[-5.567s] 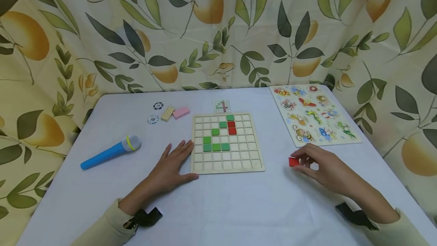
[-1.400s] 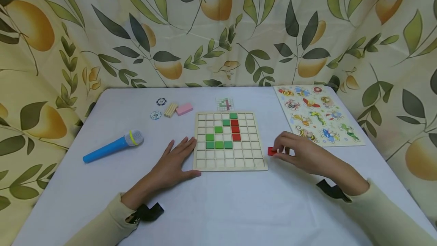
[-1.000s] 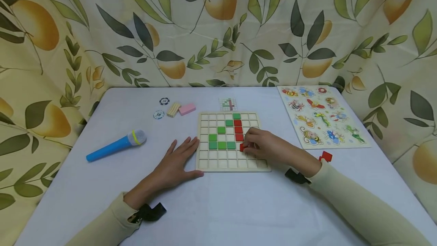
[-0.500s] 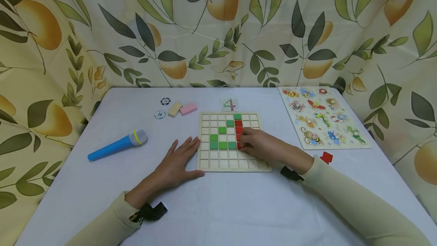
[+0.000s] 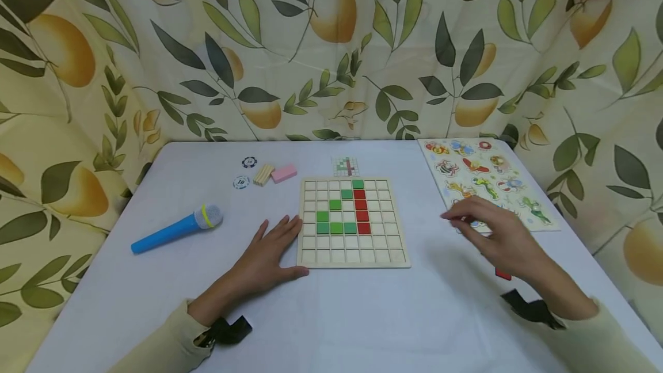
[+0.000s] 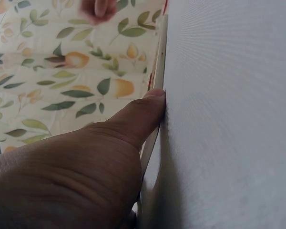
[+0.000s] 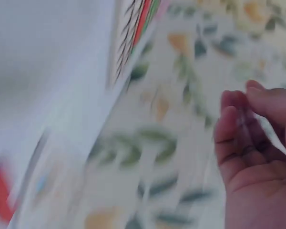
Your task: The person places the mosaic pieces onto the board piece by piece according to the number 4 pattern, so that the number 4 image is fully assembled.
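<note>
My left hand [image 5: 261,261] lies spread on the table, fingers straight against the left edge of the wooden grid board [image 5: 406,255]. Its thumb [image 6: 138,112] touches the board's near edge in the left wrist view. Several green tiles [image 5: 336,228] form a stepped outline on the board, beside a column of red tiles [image 5: 361,216]. My right hand [image 5: 492,235] is raised to the right of the board, fingers loosely bent; the right wrist view shows nothing between them. A loose red tile [image 5: 503,274] shows on the table below it, partly hidden by the wrist.
A small pattern card [image 5: 345,166] is behind the board. An insect picture board [image 5: 533,220] lies at back right. On the left are a blue toy microphone [image 5: 176,231], two round chips [image 5: 241,182], wooden sticks [image 5: 263,174] and a pink block [image 5: 284,174]. Patterned cloth [image 5: 321,73] hangs behind.
The red column has grown longer, with a red tile placed at its near end. My right hand has left the board and swung right. The left hand stays at the board's edge.
</note>
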Demonstrator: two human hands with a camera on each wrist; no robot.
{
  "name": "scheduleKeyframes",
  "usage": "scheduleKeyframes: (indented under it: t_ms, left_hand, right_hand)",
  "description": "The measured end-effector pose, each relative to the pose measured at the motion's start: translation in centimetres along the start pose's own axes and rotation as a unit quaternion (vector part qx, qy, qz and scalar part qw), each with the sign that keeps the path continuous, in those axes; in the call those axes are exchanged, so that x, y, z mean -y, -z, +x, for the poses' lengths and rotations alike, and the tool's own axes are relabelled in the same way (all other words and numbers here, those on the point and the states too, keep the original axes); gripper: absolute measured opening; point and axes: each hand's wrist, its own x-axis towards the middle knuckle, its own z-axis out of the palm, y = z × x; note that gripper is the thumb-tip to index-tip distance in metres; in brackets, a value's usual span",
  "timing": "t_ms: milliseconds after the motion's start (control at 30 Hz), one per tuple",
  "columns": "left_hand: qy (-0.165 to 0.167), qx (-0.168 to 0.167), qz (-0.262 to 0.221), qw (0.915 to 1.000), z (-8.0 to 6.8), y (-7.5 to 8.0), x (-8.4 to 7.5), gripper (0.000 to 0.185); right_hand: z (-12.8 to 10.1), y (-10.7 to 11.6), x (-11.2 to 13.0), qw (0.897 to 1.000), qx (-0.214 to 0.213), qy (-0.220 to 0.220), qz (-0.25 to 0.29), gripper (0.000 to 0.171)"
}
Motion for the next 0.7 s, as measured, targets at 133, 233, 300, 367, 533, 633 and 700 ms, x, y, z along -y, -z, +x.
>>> scheduleKeyframes:
  t_ms: [133,233,300,367,533,633,700]
  left_hand:
    - [0.004,-0.001,0.001,1.0000,0.0,-0.3,-0.1,0.109]
    - [0.006,-0.001,0.002,1.0000,0.1,-0.2,-0.1,0.109]
    - [0.006,-0.001,0.001,1.0000,0.1,-0.1,0.0,0.109]
    - [0.006,0.000,0.002,1.0000,0.1,-0.1,0.1,0.109]
    - [0.003,-0.001,0.000,1.0000,0.1,-0.2,0.1,0.109]
    - [0.001,0.000,0.000,1.0000,0.1,-0.2,0.0,0.109]
    - [0.000,0.000,-0.002,1.0000,0.1,-0.2,-0.1,0.109]
  right_hand:
    - [-4.8,3.0,-2.3,0.995,-0.066,-0.075,0.022,0.044]
    - [-7.5,4.0,-4.5,0.985,-0.073,-0.151,0.040,0.032]
    - [-8.6,4.2,-6.1,0.977,-0.051,-0.206,0.030,0.026]
    - [-9.3,4.0,-7.5,0.970,-0.006,-0.244,0.011,0.027]
    - [-10.0,3.0,-9.7,0.946,0.106,-0.303,-0.035,0.045]
    - [-10.1,2.6,-10.0,0.944,0.122,-0.303,-0.047,0.051]
    - [-10.0,2.3,-10.1,0.946,0.121,-0.294,-0.053,0.052]
